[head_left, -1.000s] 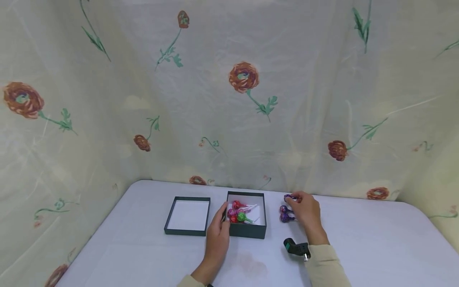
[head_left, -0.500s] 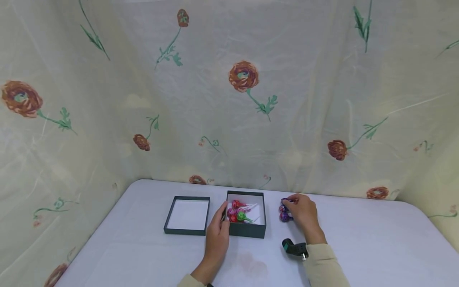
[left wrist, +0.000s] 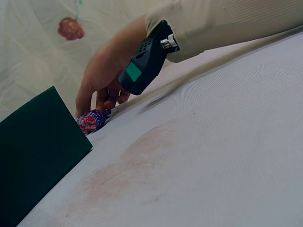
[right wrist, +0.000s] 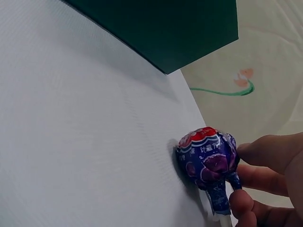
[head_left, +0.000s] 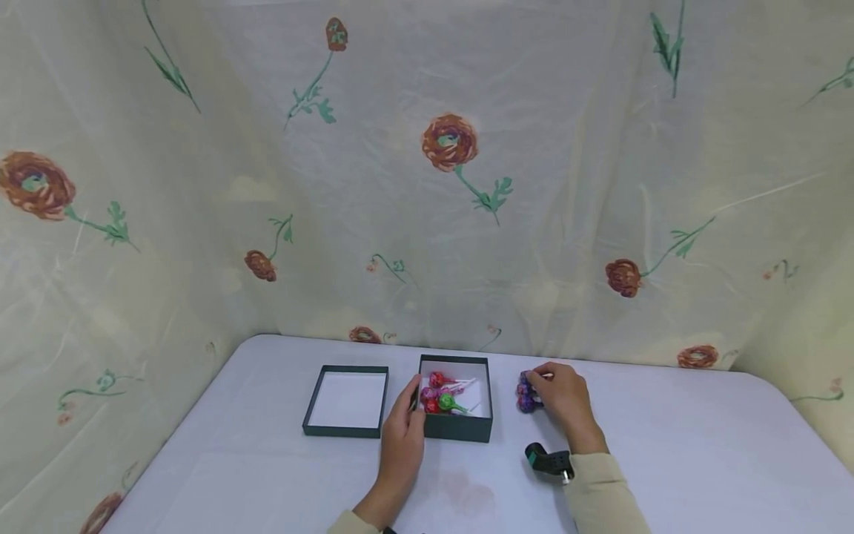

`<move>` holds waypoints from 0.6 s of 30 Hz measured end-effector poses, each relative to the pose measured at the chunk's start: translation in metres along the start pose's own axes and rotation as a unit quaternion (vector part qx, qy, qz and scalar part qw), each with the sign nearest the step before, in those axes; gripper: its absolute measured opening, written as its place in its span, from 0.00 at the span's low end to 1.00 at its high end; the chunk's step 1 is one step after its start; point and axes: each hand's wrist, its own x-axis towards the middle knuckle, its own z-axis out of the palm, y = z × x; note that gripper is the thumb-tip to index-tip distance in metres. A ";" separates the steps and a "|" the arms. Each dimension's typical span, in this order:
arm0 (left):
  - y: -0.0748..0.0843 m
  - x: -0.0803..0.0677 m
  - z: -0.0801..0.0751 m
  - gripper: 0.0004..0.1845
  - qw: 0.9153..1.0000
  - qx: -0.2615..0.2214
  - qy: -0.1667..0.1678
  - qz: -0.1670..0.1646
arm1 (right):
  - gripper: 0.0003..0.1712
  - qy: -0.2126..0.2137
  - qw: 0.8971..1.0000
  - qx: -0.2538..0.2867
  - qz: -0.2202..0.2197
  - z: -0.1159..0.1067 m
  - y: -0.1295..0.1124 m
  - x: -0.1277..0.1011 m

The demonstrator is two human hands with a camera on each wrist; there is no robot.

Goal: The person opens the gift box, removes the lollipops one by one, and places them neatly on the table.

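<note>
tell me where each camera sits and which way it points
Head: worn high, facing forward and down at the table; shows both forearms, left hand at the dark green box, right hand on the purple lollipops.
Left wrist: low by the tabletop, looking across at the right hand and its sleeve.
Right wrist: low, facing the lollipop; shows fingertips.
Shared: all three show the box and purple lollipops.

The purple lollipop [right wrist: 208, 158] wrapper bears small white characters, too blurred to read
</note>
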 end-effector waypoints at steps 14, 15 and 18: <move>0.003 0.000 -0.002 0.28 1.000 -0.007 -0.008 -0.007 | 0.18 -0.015 1.000 -0.008 0.014 -0.005 0.000 -0.001; 0.003 -0.001 -0.002 0.28 1.000 -0.006 -0.008 -0.007 | 0.18 -0.018 1.000 -0.007 0.016 -0.005 0.000 -0.001; 0.002 -0.001 -0.001 0.28 1.000 -0.002 -0.008 -0.008 | 0.18 -0.025 0.999 -0.007 0.019 -0.006 0.001 -0.001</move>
